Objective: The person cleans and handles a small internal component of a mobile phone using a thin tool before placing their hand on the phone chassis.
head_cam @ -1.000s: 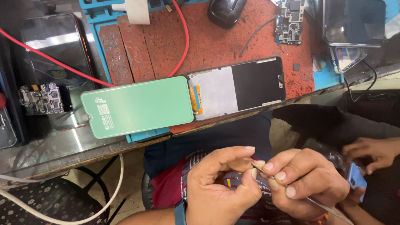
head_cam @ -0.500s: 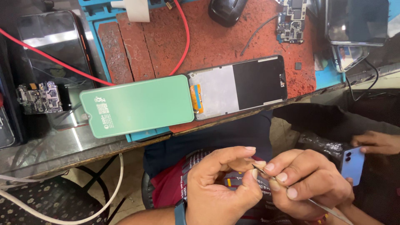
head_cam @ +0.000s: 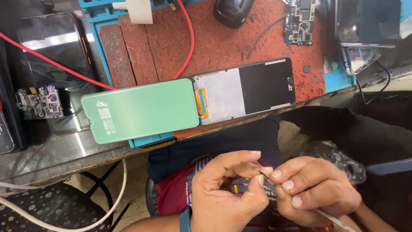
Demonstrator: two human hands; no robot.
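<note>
My hands are held low over my lap, below the bench edge. My right hand (head_cam: 315, 191) grips thin metal tweezers (head_cam: 332, 220), whose shaft runs down to the right. My left hand (head_cam: 225, 193) pinches thumb and forefinger at the tweezers' tip (head_cam: 262, 172); whatever sits between them is too small to tell. On the bench above lies a phone display under a green film (head_cam: 139, 111). An orange flex (head_cam: 201, 103) joins it to an open phone frame (head_cam: 244, 90).
A red work mat (head_cam: 223, 47) covers the bench, with a circuit board (head_cam: 300, 19), a black mouse (head_cam: 231, 10), a white charger (head_cam: 137, 8) and a red cable (head_cam: 189, 38). A dark phone (head_cam: 56, 47) and another board (head_cam: 40, 102) lie left. Crumpled plastic (head_cam: 343, 161) sits right.
Another person's hand holding a blue phone at the right has dropped out of view; only a blue edge remains. My own hands have barely shifted on the tweezers.
</note>
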